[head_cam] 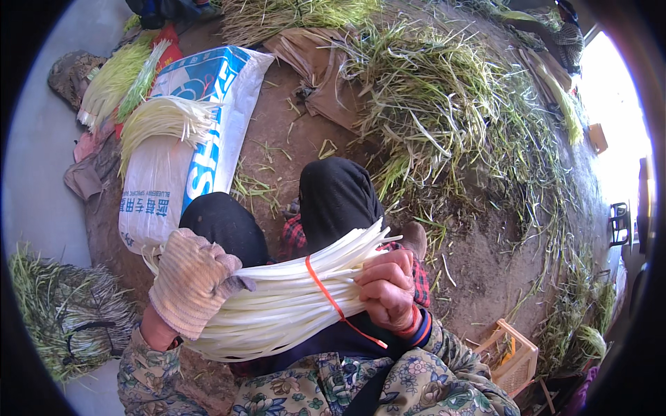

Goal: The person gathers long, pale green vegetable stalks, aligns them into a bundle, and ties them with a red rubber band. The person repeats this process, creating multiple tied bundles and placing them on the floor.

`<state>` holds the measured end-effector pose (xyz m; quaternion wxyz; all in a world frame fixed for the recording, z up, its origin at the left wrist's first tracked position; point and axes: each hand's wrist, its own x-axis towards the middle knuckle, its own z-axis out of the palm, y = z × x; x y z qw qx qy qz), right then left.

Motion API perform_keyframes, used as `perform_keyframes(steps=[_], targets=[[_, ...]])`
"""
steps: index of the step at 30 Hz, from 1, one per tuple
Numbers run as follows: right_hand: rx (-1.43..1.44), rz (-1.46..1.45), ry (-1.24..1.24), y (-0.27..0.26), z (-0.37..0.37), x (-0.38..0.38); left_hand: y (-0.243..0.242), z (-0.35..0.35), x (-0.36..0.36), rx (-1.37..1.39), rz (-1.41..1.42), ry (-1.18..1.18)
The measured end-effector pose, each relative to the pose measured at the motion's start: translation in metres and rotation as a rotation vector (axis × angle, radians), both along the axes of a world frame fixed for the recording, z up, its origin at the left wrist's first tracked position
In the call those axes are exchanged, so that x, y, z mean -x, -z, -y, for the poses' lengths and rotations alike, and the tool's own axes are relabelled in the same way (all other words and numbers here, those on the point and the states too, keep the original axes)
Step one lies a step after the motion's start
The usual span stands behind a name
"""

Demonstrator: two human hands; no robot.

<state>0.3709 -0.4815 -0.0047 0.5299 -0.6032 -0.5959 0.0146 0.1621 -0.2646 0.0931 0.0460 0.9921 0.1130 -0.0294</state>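
A thick bundle of pale yellow-white chives [281,301] lies across my lap, held between both hands. My left hand [195,281], in a striped knit work glove, grips the bundle at its left part. My bare right hand [387,291] closes on the stalks near their cut ends at the right. An orange tie [325,287] runs across the bundle just left of my right hand, and its loose end hangs below. A red cord circles my right wrist. The underside of the bundle is hidden.
A white and blue printed sack [151,182] at the left bears a smaller chive bunch [166,122]. Loose leaves form a large heap [437,99] at the upper right. A tied green bundle [78,317] lies lower left, a plastic basket [512,359] lower right. People's parts show at the top.
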Motion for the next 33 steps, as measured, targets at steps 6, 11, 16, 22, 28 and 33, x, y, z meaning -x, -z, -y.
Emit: perform_keyframes(steps=[6,11,16,22,28,33], targets=[[-0.007,-0.02,0.046,-0.001,0.0,0.0,-0.012,0.011,-0.01,-0.032,0.108,-0.106],[-0.014,-0.026,0.043,0.0,0.001,0.0,-0.036,0.043,-0.037,0.018,0.242,-0.003],[-0.036,-0.028,0.037,0.001,0.003,0.0,-0.011,0.065,-0.093,0.072,0.009,0.208],[-0.051,-0.039,0.041,0.004,0.008,-0.001,0.0,0.067,-0.111,0.028,-0.001,0.353],[-0.041,-0.057,0.028,0.006,0.008,-0.001,-0.004,0.066,-0.115,0.008,-0.107,0.335],[-0.058,-0.055,0.03,0.007,0.009,0.0,-0.003,0.065,-0.116,0.166,-0.097,0.266]])
